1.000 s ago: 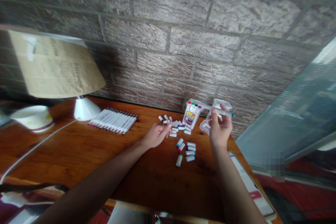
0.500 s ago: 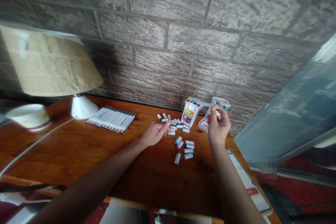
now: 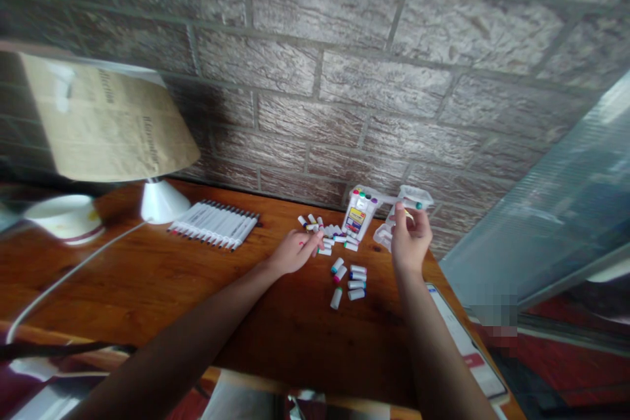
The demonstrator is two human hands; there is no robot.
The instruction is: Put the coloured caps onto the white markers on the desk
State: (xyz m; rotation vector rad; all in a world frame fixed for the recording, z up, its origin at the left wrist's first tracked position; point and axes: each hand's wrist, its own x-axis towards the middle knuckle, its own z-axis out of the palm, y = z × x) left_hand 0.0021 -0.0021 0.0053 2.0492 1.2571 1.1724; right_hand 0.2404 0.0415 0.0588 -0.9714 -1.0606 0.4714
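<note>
Pinching a pen (image 3: 419,206) in our right hand (image 3: 411,231), we're holding it right of the case (image 3: 350,231) containing bright-topped pens (image 3: 362,195); our left hand (image 3: 295,252) is resting by caps (image 3: 357,285), grip unclear.

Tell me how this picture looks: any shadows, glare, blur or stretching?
Head view, left: the lampshade and cup look stretched and smeared; head view, back: a shadow darkens the brick wall beside the lampshade; head view, middle: the left hand and right hand are lighter than the forearms, and the marker caps lack detail; head view, right: pale glare streaks the frosted panel.
</note>
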